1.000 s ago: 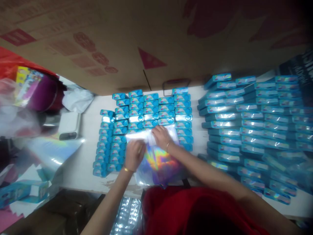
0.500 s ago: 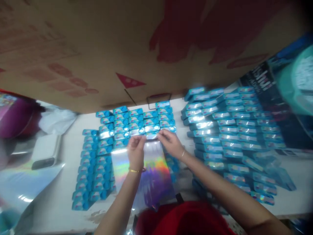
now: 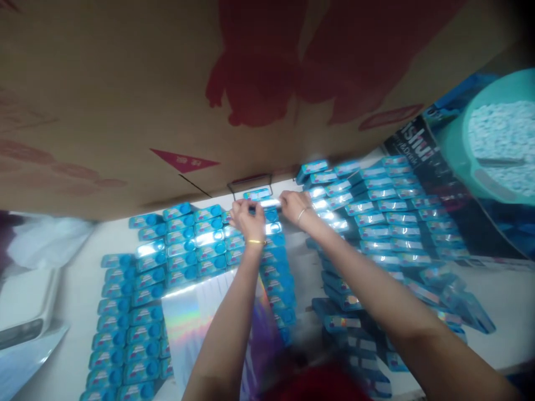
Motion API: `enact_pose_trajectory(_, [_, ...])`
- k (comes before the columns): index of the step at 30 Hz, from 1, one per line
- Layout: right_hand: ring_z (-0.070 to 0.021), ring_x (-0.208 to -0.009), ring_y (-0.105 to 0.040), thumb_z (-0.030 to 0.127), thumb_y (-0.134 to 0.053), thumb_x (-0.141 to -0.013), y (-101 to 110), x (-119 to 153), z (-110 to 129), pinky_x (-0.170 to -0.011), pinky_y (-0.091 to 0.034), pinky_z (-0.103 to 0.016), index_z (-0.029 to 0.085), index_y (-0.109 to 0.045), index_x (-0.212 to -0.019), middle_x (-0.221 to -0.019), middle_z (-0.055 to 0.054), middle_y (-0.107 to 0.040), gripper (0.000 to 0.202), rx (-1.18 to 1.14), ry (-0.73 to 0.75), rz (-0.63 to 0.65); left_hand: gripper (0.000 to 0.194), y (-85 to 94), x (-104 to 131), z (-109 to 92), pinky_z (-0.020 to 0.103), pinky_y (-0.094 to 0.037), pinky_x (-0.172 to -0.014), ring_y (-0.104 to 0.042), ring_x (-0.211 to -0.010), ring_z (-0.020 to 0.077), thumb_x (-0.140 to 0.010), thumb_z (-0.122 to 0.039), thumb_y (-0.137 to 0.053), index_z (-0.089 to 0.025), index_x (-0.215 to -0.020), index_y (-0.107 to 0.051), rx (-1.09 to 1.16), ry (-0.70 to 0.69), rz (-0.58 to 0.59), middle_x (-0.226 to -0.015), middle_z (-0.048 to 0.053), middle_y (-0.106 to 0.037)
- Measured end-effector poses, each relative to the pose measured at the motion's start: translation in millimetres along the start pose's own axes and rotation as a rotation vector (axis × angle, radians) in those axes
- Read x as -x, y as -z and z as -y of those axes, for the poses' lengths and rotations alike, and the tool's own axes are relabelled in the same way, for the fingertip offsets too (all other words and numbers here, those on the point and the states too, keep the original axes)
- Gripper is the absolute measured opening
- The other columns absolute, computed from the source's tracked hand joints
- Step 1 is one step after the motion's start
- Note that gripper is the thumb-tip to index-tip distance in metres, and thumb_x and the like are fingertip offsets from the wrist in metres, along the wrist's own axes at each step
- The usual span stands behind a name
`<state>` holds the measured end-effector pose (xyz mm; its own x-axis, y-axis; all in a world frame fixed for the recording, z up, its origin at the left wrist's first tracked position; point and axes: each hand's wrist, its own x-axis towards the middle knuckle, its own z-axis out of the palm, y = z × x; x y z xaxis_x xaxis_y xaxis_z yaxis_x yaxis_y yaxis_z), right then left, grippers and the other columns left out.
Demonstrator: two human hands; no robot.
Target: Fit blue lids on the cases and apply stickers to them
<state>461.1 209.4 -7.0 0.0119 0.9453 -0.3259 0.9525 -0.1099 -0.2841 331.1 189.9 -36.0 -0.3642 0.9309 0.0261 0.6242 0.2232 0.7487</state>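
Note:
A small shiny strip [image 3: 271, 204] is stretched between my two hands above the back of the box rows. My left hand [image 3: 249, 218], with a gold bracelet at the wrist, pinches its left end. At its right end my right hand [image 3: 293, 206] holds on with closed fingers. Below and around them stand rows of small blue boxes [image 3: 180, 248]. A holographic silver sheet [image 3: 196, 312] lies over some boxes, partly under my left forearm.
A large cardboard box [image 3: 125, 111] stands along the back. More blue boxes [image 3: 376, 217] fill the right side. At the far right is a green tub [image 3: 463, 150] of pale pieces. A white device [image 3: 25, 301] and a plastic bag [image 3: 50, 239] are at the left.
Both hands have moved away from the holographic sheet toward the back row, with the strip between them. The view has shifted right, showing more of the green tub.

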Motion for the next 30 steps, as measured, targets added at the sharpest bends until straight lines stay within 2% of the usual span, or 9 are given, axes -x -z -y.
enact_pose_trajectory(7, [-0.0271,-0.094,-0.06,0.014,-0.037,-0.091,-21,-2,1,-0.086,-0.025,-0.04,0.013,-0.065,-0.097,-0.096,-0.015,-0.07,0.028,0.072,0.041,-0.055,0.006,-9.0,-1,3,0.056,-0.03,-0.091,-0.046,-0.105,0.0332,-0.078,-0.023,-0.059,-0.02,-0.075,-0.055,-0.152,-0.049,0.037,-0.105,0.011,-0.053])
enact_pose_trajectory(10, [-0.0284,-0.1,-0.054,0.02,-0.04,-0.092,-26,6,-1,-0.086,-0.023,-0.04,0.013,-0.063,-0.107,-0.104,-0.016,-0.067,0.029,0.03,0.048,-0.171,0.022,-1.9,-2,2,0.056,-0.031,-0.092,-0.044,-0.109,0.0346,-0.075,-0.025,-0.063,-0.021,-0.094,-0.051,-0.157,-0.028,0.018,-0.108,0.012,-0.05])
enact_pose_trajectory(12, [-0.0281,-0.101,-0.051,0.021,-0.041,-0.091,-30,12,-2,-0.086,-0.023,-0.041,0.015,-0.066,-0.104,-0.104,-0.014,-0.066,0.029,0.01,0.075,-0.206,0.034,2.8,-4,3,0.055,-0.032,-0.092,-0.044,-0.111,0.0348,-0.074,-0.027,-0.064,-0.02,-0.102,-0.048,-0.169,0.001,-0.001,-0.11,0.012,-0.049])
enact_pose_trajectory(18, [-0.0258,-0.096,-0.047,0.015,-0.045,-0.084,-34,13,-10,-0.082,-0.023,-0.041,0.021,-0.07,-0.095,-0.094,-0.009,-0.066,0.028,0.083,0.189,-0.083,0.039,3.6,-6,1,0.055,-0.034,-0.092,-0.045,-0.113,0.0371,-0.073,-0.027,-0.067,-0.019,-0.105,-0.048,-0.237,0.036,0.019,-0.113,0.015,-0.05])
enact_pose_trajectory(20, [-0.0268,-0.096,-0.046,0.012,-0.047,-0.081,-29,13,-14,-0.083,-0.023,-0.042,0.02,-0.07,-0.095,-0.093,-0.011,-0.065,0.028,0.164,0.251,-0.024,0.04,12.0,-4,6,0.054,-0.035,-0.092,-0.046,-0.114,0.0367,-0.074,-0.03,-0.068,-0.019,-0.107,-0.05,-0.221,0.012,0.029,-0.117,0.015,-0.05])
enact_pose_trajectory(22, [-0.0286,-0.098,-0.045,0.011,-0.048,-0.08,-21,19,-14,-0.085,-0.023,-0.044,0.018,-0.071,-0.097,-0.094,-0.013,-0.064,0.029,0.231,0.286,-0.02,0.037,34.9,-2,20,0.05,-0.038,-0.093,-0.049,-0.112,0.0322,-0.079,-0.032,-0.064,-0.019,-0.11,-0.05,-0.153,-0.083,0.05,-0.117,0.014,-0.054])
enact_pose_trajectory(25, [-0.0311,-0.1,-0.044,0.009,-0.046,-0.082,-17,44,5,-0.086,-0.026,-0.047,0.015,-0.066,-0.113,-0.103,-0.016,-0.062,0.038,0.199,0.27,-0.147,0.022,99.1,8,57,0.04,-0.042,-0.093,-0.057,-0.102,0.0226,-0.09,-0.03,-0.049,-0.019,-0.11,-0.054,-0.075,-0.29,0.138,-0.107,0.009,-0.061])
enact_pose_trajectory(27, [-0.0316,-0.102,-0.044,0.01,-0.044,-0.084,-26,73,34,-0.085,-0.03,-0.046,0.016,-0.058,-0.127,-0.111,-0.016,-0.06,0.045,0.103,0.305,-0.19,0.021,152.2,18,87,0.037,-0.043,-0.091,-0.058,-0.098,0.0205,-0.094,-0.028,-0.042,-0.02,-0.104,-0.058,-0.133,-0.386,0.195,-0.101,0.008,-0.064])
enact_pose_trajectory(30, [-0.0278,-0.1,-0.047,0.009,-0.041,-0.088,-58,119,91,-0.082,-0.036,-0.04,0.017,-0.055,-0.131,-0.114,-0.015,-0.06,0.046,-0.029,0.509,-0.064,0.023,218.1,35,128,0.036,-0.044,-0.087,-0.058,-0.095,0.0215,-0.094,-0.027,-0.04,-0.021,-0.101,-0.062,-0.318,-0.466,0.315,-0.097,0.008,-0.064])
